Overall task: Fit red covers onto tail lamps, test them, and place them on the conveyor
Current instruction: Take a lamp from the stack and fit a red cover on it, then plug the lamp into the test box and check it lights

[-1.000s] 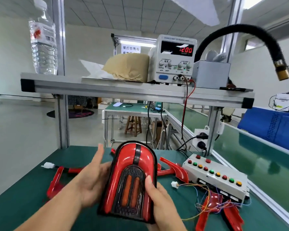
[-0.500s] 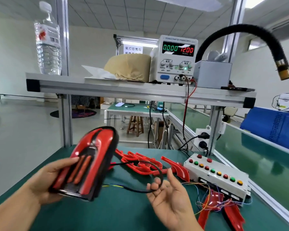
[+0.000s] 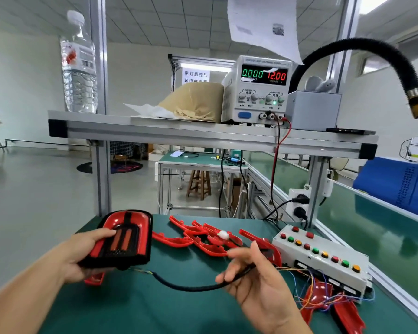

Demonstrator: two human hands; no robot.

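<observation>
Pale walls (image 3: 22, 80); glossy grey floor (image 3: 34, 189); wooden stool (image 3: 199, 182) at a far green-topped table (image 3: 203, 163); tiled ceiling (image 3: 155, 20)

- Water bottle (image 3: 79, 66) is being stood upright at the left end of the aluminium shelf (image 3: 155, 133).
- Brown paper bundle (image 3: 196, 102) is being kept just beside the power supply (image 3: 261, 92).
- 0.000 and 12.00 are being displayed on the supply.
- Black hose (image 3: 372, 48) is being arched over a grey box (image 3: 314, 109).
- Wooden stool (image 3: 199, 183) is being seen far behind.

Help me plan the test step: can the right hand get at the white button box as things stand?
Probably yes. The button box lies just right of the right hand, with only loose coloured wires between. That hand pinches a black cable, so its fingers are busy.
</observation>
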